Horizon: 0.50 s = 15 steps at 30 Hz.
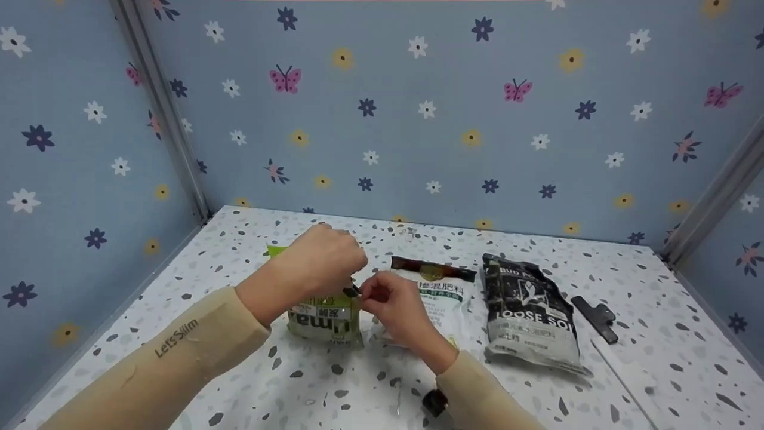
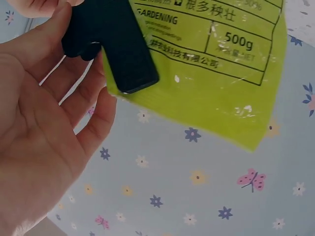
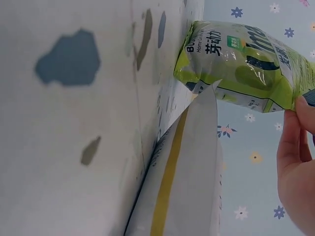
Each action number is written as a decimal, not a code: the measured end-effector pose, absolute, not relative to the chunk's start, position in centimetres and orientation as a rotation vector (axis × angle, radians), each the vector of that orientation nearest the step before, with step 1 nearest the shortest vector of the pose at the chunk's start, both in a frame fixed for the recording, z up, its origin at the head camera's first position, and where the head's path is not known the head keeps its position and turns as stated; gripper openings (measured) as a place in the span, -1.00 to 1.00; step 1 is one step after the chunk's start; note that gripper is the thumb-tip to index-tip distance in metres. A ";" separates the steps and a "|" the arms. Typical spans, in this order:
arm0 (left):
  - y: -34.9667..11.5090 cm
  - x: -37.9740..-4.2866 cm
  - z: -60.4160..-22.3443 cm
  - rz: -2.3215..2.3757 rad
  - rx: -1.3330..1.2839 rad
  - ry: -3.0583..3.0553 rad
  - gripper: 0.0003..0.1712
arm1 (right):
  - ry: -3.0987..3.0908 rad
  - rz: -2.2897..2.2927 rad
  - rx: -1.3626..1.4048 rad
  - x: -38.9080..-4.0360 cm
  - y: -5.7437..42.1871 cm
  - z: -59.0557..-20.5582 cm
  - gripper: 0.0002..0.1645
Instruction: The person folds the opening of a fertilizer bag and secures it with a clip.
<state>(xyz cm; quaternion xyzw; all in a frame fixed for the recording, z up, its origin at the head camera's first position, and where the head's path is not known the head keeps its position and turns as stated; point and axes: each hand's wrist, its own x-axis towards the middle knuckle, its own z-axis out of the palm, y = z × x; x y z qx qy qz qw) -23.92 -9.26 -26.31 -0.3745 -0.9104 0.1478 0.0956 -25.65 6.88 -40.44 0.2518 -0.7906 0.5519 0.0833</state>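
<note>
A green and clear 500g gardening bag (image 1: 325,322) stands on the table, printed side toward me. My left hand (image 1: 325,257) is at its top and holds a black bag clip (image 2: 115,44) between thumb and fingers. The clip lies across the bag's green top edge (image 2: 231,108); whether its jaws bite the plastic I cannot tell. My right hand (image 1: 394,301) pinches the top corner of the same bag between thumb and forefinger, as the right wrist view shows. In the head view the left hand hides much of the bag's top.
Right of the green bag lies a white fertilizer bag (image 1: 439,298) with a brown top strip. Farther right are a black and white loose soil bag (image 1: 528,316) and a second black clip (image 1: 597,319). A black object (image 1: 435,403) sits by the right sleeve. Patterned walls (image 1: 418,149) enclose the table.
</note>
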 end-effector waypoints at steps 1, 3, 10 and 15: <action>-9.4 -24.0 -26.3 0.409 -1.116 -2.710 -0.82 | -2.372 1.648 0.747 -25.7 6.9 -40.5 -0.81; -9.8 -24.2 -26.3 0.348 -1.130 -2.732 -0.88 | -2.386 1.648 0.733 -25.7 6.9 -40.5 -0.83; -11.8 -25.0 -26.4 0.148 -1.076 -2.777 -0.62 | -2.432 1.656 0.693 -26.0 6.7 -40.7 -0.81; -14.3 -25.7 -26.8 -0.112 -0.929 -2.770 -0.46 | -2.436 1.720 0.669 -26.2 6.5 -40.8 -0.87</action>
